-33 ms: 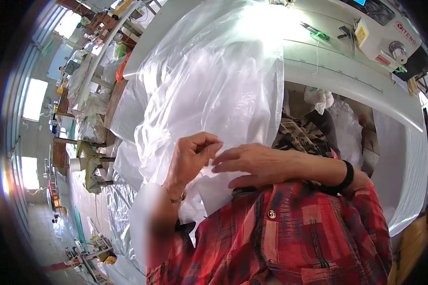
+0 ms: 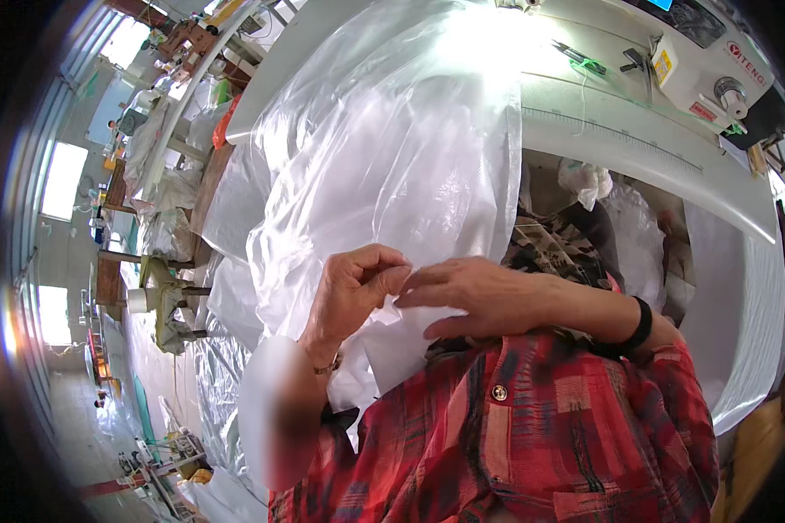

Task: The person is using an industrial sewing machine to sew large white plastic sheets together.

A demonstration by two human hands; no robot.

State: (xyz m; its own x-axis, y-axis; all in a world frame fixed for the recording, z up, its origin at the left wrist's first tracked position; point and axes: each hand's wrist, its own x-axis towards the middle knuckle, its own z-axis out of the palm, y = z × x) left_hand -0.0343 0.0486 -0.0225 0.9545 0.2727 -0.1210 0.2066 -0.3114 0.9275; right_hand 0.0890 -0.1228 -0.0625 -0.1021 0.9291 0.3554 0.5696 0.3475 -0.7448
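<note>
A large translucent white plastic sheet (image 2: 384, 174) drapes from the pale worktable down over my lap, with many creases. Above its lower part, my left hand (image 2: 351, 288) is closed, thumb and forefinger pinched together; whatever lies between them is too small or hidden to tell. Beside it, my right hand (image 2: 471, 296) reaches across from the right with fingers stretched out and slightly apart. Its fingertips are close to the left hand's pinch, and I see nothing held in it.
The white sewing machine (image 2: 702, 74) stands at the far right on the table. Thread snips (image 2: 577, 57) lie near a ruler scale (image 2: 615, 135) along the table edge. Crumpled clear plastic (image 2: 632, 235) sits below the edge. To the left are a stool with green cloth (image 2: 161, 301) and more plastic.
My right hand has shifted slightly upward, its fingertips nearer the left hand's pinch. The left hand and the sheet look nearly unchanged.
</note>
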